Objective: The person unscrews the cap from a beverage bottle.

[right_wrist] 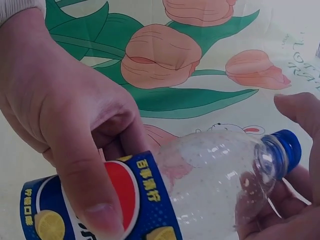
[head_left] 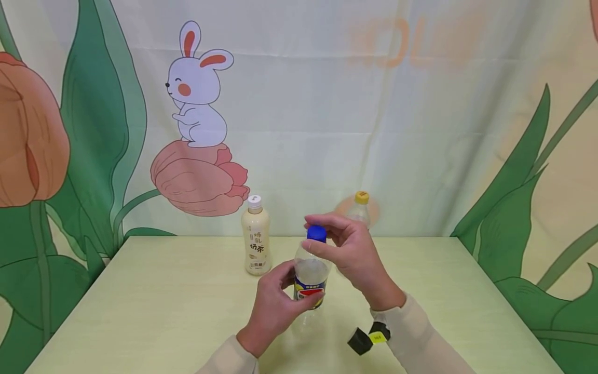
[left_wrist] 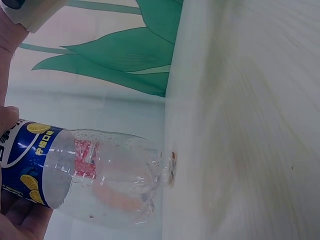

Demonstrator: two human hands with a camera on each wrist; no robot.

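A clear plastic soda bottle with a blue lemon-patterned label stands upright at the middle of the table, its base right at the tabletop in the left wrist view. My left hand grips it around the label, thumb across the front. A blue cap sits on the bottle's neck. Around that cap is my right hand, thumb and fingers spread apart. In the right wrist view, the right thumb stands off the cap, while the other fingers lie beside the neck. No liquid shows inside the bottle.
A cream milk tea bottle with a white cap stands behind, to the left. Partly hidden behind my right hand is a clear bottle with a yellow cap. A printed curtain hangs along the back edge of the pale table.
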